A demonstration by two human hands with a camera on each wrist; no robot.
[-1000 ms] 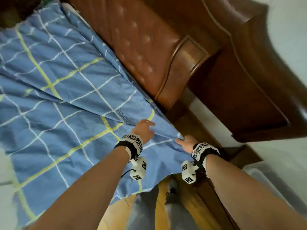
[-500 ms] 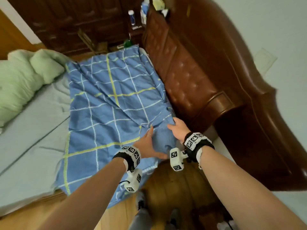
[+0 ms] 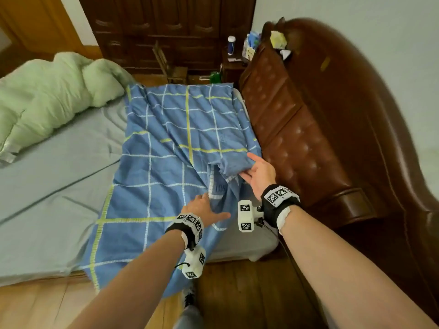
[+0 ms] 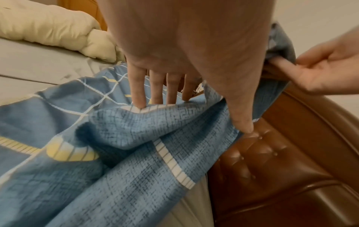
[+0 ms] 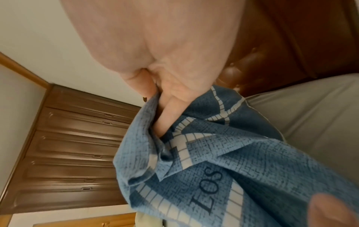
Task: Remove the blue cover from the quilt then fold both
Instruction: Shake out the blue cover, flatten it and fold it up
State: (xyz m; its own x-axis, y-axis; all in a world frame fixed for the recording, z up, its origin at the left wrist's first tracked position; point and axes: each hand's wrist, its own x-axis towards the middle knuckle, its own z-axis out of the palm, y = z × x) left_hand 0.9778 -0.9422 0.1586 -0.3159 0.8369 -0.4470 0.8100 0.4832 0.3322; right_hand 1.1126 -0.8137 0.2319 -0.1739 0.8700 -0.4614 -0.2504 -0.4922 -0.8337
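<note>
Bedroom scene: bed with grey sheet (image 3: pixel 47 167), brown tufted headboard (image 3: pixel 297 129) at frame right. Blue cover (image 3: pixel 171 148) (white/yellow grid) lies spread along the bed's headboard side, running from upper centre down over the near mattress edge at lower centre. Right hand (image 3: pixel 260 173) grips a bunched fold of the cover at its right edge, just beside the headboard; right wrist view shows fingers (image 5: pixel 169 113) curled into the cloth, fold raised off the sheet. Left hand (image 3: pixel 204 207) lies flat on the cover just below-left of that fold, fingers (image 4: pixel 139 86) straight and pressing the fabric down, thumb spread. Green quilt (image 3: pixel 50 98) is heaped in the upper left, apart from the cover.

Versus 0.5 s ago: right hand has lifted the edge higher and further up-frame; left hand stays on the cloth; hands are further apart.
</note>
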